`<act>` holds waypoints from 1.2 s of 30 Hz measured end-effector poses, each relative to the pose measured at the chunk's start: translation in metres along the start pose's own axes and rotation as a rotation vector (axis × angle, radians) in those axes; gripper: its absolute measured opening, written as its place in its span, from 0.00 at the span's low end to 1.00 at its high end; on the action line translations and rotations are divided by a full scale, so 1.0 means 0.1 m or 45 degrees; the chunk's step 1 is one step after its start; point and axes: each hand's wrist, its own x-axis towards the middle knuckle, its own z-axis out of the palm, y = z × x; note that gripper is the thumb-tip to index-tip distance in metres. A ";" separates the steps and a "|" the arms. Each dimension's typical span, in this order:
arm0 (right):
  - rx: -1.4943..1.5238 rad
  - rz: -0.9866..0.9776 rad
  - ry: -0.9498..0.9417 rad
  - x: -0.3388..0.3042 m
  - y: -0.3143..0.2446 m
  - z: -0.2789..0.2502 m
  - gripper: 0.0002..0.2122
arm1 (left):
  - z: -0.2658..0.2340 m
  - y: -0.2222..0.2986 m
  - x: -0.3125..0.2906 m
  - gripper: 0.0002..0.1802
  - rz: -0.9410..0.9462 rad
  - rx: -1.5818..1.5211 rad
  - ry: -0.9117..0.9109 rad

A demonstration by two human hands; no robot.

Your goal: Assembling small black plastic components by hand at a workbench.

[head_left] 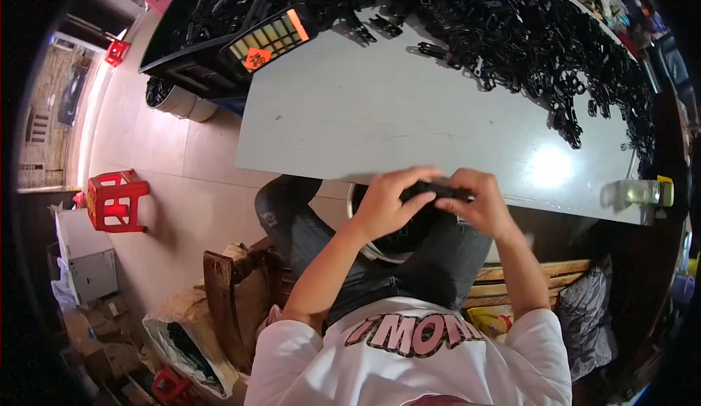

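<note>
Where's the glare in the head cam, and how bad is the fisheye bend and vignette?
Head view: a bright glare spot sits on the grey table toward its right near edge, just beyond the right hand. The table edges bow visibly and the rim falls to black. Both hands, left hand included, close on a small black part, which looks sharp enough; the black pile loses detail in shadow.

grey table (380, 106) sitting in front of me, red plastic stool (115, 201) standing on the floor off to my left, clear bottle with yellow cap (646, 192) lying at the table's right edge, calculator (269, 39) resting at the far left corner
</note>
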 end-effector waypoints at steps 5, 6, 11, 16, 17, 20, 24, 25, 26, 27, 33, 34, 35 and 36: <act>-0.262 -0.158 -0.243 -0.14 -0.02 0.08 0.13 | 0.13 -0.16 -0.50 0.13 0.014 0.007 0.042; -0.241 -0.168 -0.176 -0.06 -0.03 0.02 0.13 | 0.17 -0.23 -0.53 0.12 -0.022 0.078 0.055; -0.533 -0.371 0.389 0.76 -0.02 -0.15 0.12 | 0.25 -0.42 -0.54 0.13 0.210 0.875 -0.084; -0.870 -0.524 0.711 1.58 0.19 -0.23 0.17 | 0.07 -0.09 -0.12 0.11 0.779 0.925 0.005; -0.996 -0.427 0.657 1.65 0.23 -0.27 0.18 | -0.05 -0.05 0.14 0.11 0.840 0.980 0.078; -1.114 -0.293 0.562 1.64 0.26 -0.21 0.18 | -0.36 -0.30 0.88 0.18 0.507 1.126 0.340; -1.079 -0.262 0.430 1.14 0.27 -0.16 0.18 | -0.60 -0.65 1.66 0.25 0.381 1.225 0.540; -1.038 -0.245 0.398 0.97 0.24 -0.22 0.18 | -0.60 -0.69 1.78 0.25 0.367 1.311 0.570; -0.972 -0.230 0.473 0.83 0.30 -0.28 0.17 | -0.61 -0.73 1.88 0.25 0.366 1.309 0.574; -0.897 -0.221 0.542 0.73 0.37 -0.33 0.17 | -0.64 -0.80 1.92 0.25 0.286 1.335 0.532; -0.951 0.063 0.825 0.32 0.56 -0.88 0.17 | -0.53 -0.79 1.76 0.23 0.137 1.238 0.269; -1.103 -0.116 0.922 0.40 0.58 -0.90 0.17 | -0.57 -0.81 1.61 0.22 0.171 1.229 0.238; -1.111 -0.101 0.932 0.47 0.55 -0.92 0.17 | -0.56 -0.80 1.50 0.21 0.210 1.215 0.208; -1.127 -0.204 0.942 0.56 0.52 -0.90 0.16 | -0.51 -0.74 1.39 0.21 0.213 1.216 0.199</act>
